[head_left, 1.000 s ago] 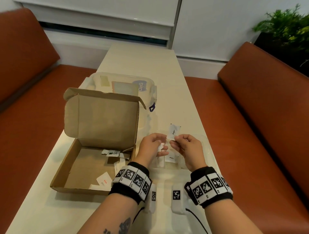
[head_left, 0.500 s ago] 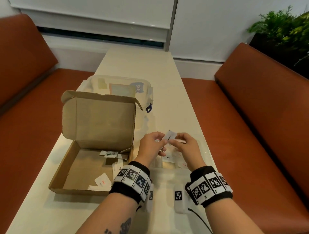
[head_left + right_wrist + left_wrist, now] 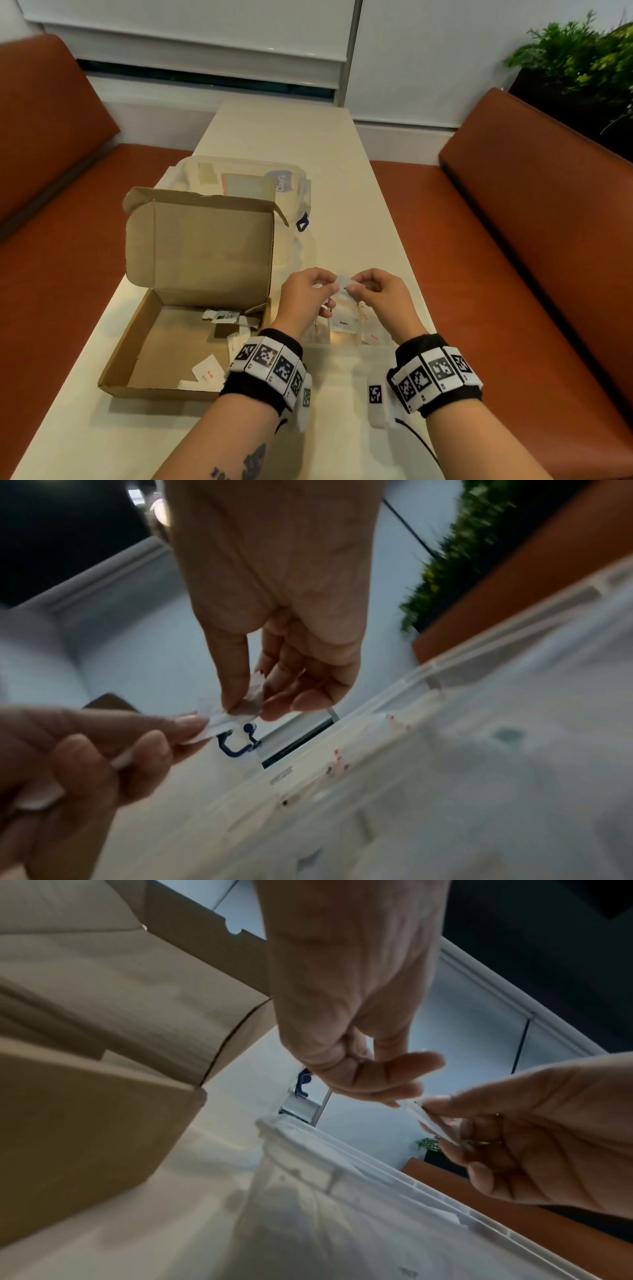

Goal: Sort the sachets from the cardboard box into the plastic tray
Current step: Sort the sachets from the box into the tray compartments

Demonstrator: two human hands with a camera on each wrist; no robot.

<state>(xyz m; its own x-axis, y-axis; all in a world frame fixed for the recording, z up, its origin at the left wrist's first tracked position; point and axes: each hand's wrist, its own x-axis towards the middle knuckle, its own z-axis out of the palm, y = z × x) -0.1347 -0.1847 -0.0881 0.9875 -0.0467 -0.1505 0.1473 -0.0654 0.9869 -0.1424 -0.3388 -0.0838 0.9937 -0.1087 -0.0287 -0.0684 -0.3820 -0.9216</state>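
Both my hands are raised together over the plastic tray, pinching one white sachet between them. My left hand grips its left end with thumb and forefinger; my right hand grips the right end with thumb and fingertips. The left hand also keeps at least one more white sachet tucked under its curled fingers; exact number cannot be told.

Count, cardboard box, lid standing open: roughly six or seven sachets on the floor. One reads "Salt" in red; one carries a green mark; the others are white and partly covered by my left wristband.

Count, tray: one sachet marked "Pepper" in a middle compartment, red-printed sachets in the compartment to its right. Their number is unclear, since the clear walls blur them.

One clear lidded container sits behind the box, mostly hidden by the lid.

Both wrist views are soft; print on the held sachet is unreadable.
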